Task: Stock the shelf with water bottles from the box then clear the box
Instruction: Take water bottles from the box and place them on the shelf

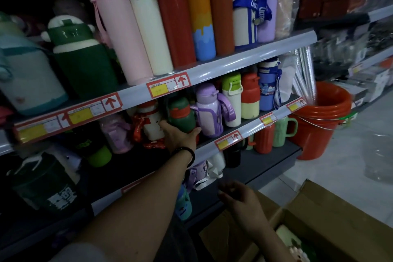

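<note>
left hand: the left hand is reaching into the middle shelf. Thumb on one side and fingers wrapped round the other, so it's gripping the bottom half of the green bottle.

green bottle: small and chunky with a red lid, standing upright on the middle shelf near the front. It's squeezed between the white bottle with the red strap and the purple bottle, pretty much touching both.

right hand: the right hand is lower down, hovering over the near edge of the box. It's a bit blurry, but the fingers look loosely bent with nothing in them.

box: brown cardboard, flaps open, on the floor in the bottom right. There's something pale with a flower print inside, can't really tell what it is.

wristband: a black band on the left wrist.

same row, further right: a cream bottle with a lime lid, a red and cream one and a blue one with a strap, all upright.

top shelf: tall skinny flasks side by side, with a pink flask among white, red and orange ones.

price tags: red-bordered tags with arrows pointing up, stuck along the shelf edges.

bucket: a stack of red buckets on the floor just past the right end of the shelves.
</note>
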Demonstrator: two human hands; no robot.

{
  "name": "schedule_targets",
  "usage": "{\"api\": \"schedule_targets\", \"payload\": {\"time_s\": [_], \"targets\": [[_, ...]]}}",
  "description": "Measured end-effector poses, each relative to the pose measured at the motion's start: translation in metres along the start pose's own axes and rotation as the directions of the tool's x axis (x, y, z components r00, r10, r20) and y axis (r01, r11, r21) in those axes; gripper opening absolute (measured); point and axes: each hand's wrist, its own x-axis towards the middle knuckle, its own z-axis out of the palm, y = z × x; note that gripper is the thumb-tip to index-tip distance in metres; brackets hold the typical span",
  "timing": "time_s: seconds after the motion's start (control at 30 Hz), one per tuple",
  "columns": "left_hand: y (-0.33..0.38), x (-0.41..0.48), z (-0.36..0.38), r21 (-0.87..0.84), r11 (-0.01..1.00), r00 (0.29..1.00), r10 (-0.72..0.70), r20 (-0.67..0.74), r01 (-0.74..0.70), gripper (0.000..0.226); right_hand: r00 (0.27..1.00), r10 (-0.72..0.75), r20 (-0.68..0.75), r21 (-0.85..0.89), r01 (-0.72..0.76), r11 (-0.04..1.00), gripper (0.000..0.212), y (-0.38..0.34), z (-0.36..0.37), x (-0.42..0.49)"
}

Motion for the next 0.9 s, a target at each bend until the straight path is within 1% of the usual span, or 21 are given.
{"api": "schedule_targets", "payload": {"time_s": [0.1,0.23,0.4,0.43,0.5,0.57,0.6,0.63,0.67,0.7,0.73,0.77,0.8,0.87,0.9], "targets": [[-0.004,0.002,0.0,0.017,0.999,0.999,0.036,0.03,-0.037,0.107,0.999,0.031,-0.018,0.034,-0.031,0.999,0.007,0.005,-0.004,-0.001],[-0.009,0.001,-0.002,0.012,0.999,0.997,0.051,0.057,-0.052,0.11,0.996,0.053,-0.071,0.086,-0.046,0.995,0.002,0.007,-0.009,0.0],[-0.01,-0.009,-0.005,0.021,1.0,0.995,-0.007,0.096,0.005,0.109,0.995,0.034,-0.095,0.087,-0.025,0.996,0.003,-0.001,-0.019,0.001],[-0.008,-0.013,-0.006,0.054,0.998,0.993,-0.042,0.109,0.036,0.108,0.994,0.035,-0.099,0.093,-0.026,0.995,0.002,-0.003,-0.021,0.0],[-0.004,-0.021,-0.009,0.186,0.976,0.979,-0.142,0.147,0.114,0.111,0.993,0.028,-0.111,0.103,-0.016,0.995,0.002,-0.005,-0.025,-0.001],[0.003,-0.035,-0.014,0.268,0.955,0.963,-0.187,0.196,0.131,0.115,0.993,0.024,-0.118,0.105,-0.011,0.994,0.003,-0.006,-0.031,-0.003],[0.006,-0.043,-0.017,0.267,0.957,0.962,-0.176,0.207,0.117,0.111,0.992,0.027,-0.121,0.11,-0.013,0.994,0.003,-0.006,-0.036,-0.004],[0.011,-0.053,-0.021,0.248,0.965,0.966,-0.136,0.219,0.08,0.101,0.991,0.034,-0.126,0.124,-0.018,0.992,0.004,-0.006,-0.041,-0.005],[0.014,-0.061,-0.024,0.217,0.976,0.964,-0.093,0.247,0.038,0.085,0.99,0.045,-0.131,0.145,-0.026,0.989,0.004,-0.005,-0.047,-0.006],[0.015,-0.07,-0.026,0.172,0.985,0.949,-0.057,0.31,0.003,0.068,0.989,0.053,-0.139,0.164,-0.03,0.986,0.005,-0.002,-0.053,-0.008],[0.018,-0.08,-0.027,0.138,0.99,0.915,-0.045,0.401,-0.012,0.053,0.987,0.06,-0.149,0.183,-0.032,0.983,0.007,0.001,-0.06,-0.009],[0.02,-0.09,-0.027,0.121,0.992,0.866,-0.042,0.498,-0.021,0.042,0.984,0.072,-0.161,0.205,-0.038,0.978,0.008,0.005,-0.067,-0.011],[0.022,-0.101,-0.026,0.142,0.99,0.805,-0.066,0.59,-0.023,0.035,0.982,0.089,-0.169,0.237,-0.047,0.97,0.01,0.011,-0.073,-0.014],[0.023,-0.124,-0.022,0.268,0.959,0.656,-0.147,0.74,-0.088,0.02,0.974,0.132,-0.184,0.287,-0.075,0.955,0.013,0.025,-0.088,-0.019],[0.024,-0.137,-0.021,0.329,0.929,0.574,-0.179,0.799,-0.167,0.017,0.968,0.159,-0.196,0.301,-0.095,0.949,0.013,0.032,-0.096,-0.022]]}}
